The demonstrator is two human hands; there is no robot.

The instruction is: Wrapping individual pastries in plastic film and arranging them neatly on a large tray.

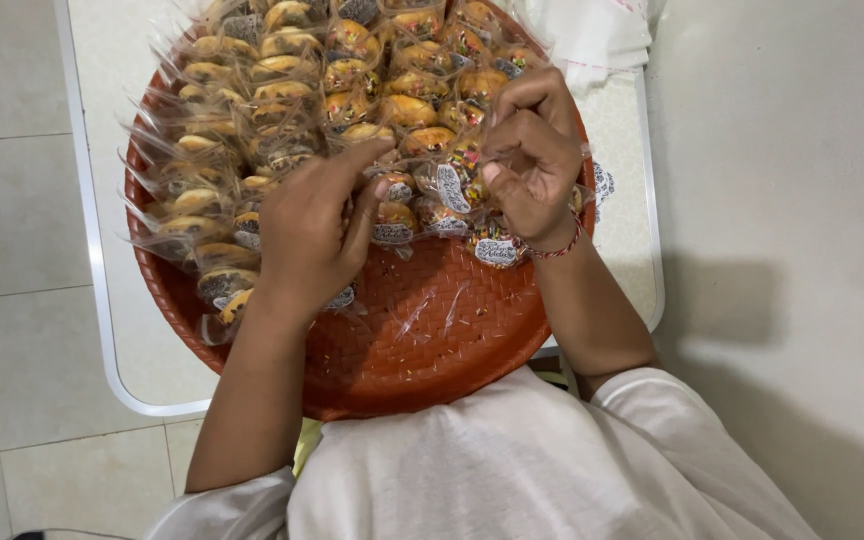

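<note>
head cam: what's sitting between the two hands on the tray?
Head view: between the left hand and right hand lie clear-wrapped round pastries with oval printed labels, resting on the round red woven tray. No bare gap.
</note>
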